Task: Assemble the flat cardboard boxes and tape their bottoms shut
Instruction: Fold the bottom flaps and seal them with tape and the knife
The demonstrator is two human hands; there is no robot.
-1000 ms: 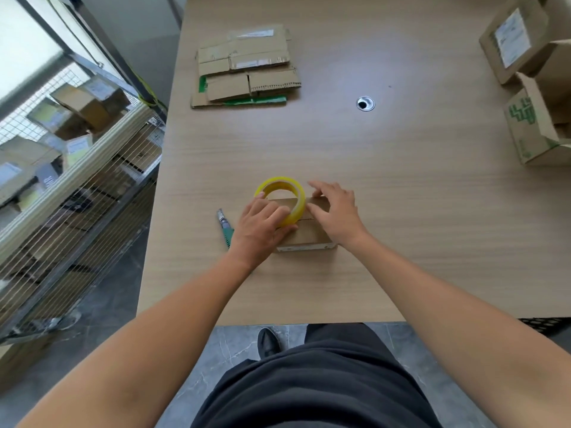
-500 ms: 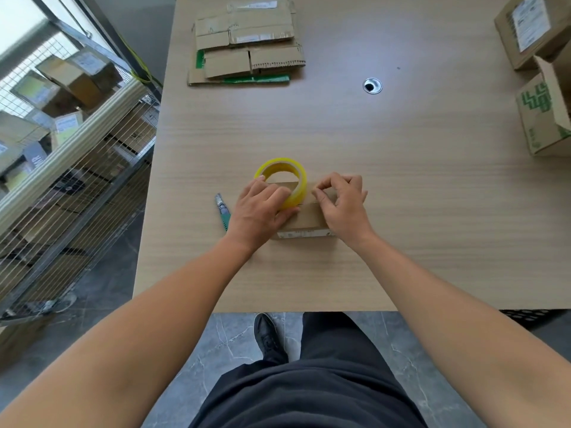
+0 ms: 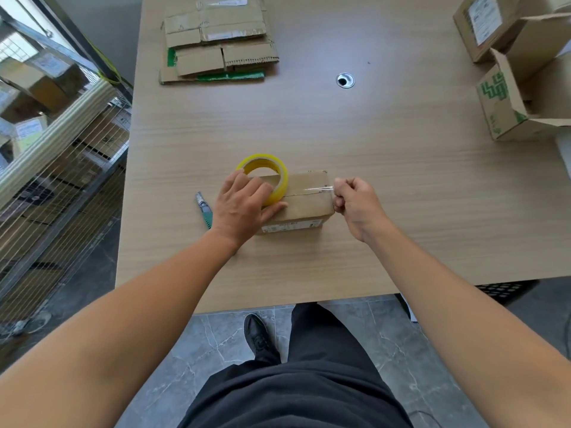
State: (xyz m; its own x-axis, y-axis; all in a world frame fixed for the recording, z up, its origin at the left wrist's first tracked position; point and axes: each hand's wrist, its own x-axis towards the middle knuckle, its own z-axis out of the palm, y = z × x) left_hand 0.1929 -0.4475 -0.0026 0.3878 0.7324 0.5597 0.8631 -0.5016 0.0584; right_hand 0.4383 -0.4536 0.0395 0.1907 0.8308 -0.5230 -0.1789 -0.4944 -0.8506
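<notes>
As the person stands at the near edge, the wooden table [image 3: 401, 180] takes up most of the scene.

- Wire rack [image 3: 61, 165] holding boxes: off past the left hand's side, beside the table.
- Built boxes [image 3: 506, 109]: well out beyond the right hand at the table's right edge. One has green print and open flaps.
- Stack of flat cardboard [image 3: 216, 41]: well ahead of the left hand, on the far side.
- Small cardboard box [image 3: 306, 202]: on the table between the two hands, flaps folded shut on top, seam running left to right.
- Left hand [image 3: 244, 205]: grasps the yellow tape roll [image 3: 265, 168], fingers curled over its rim, thumb lying on the box top. The roll is tilted up at the box's left end.
- Right hand [image 3: 355, 202]: clenched just off the box's right end, pinching the end of a strip of tape [image 3: 318, 189] stretched from the roll along the seam.
- Green-handled cutter [image 3: 204, 211]: flat on the table, just left of the left hand.
- Metal-ringed hole [image 3: 345, 80]: well ahead of the right hand.
</notes>
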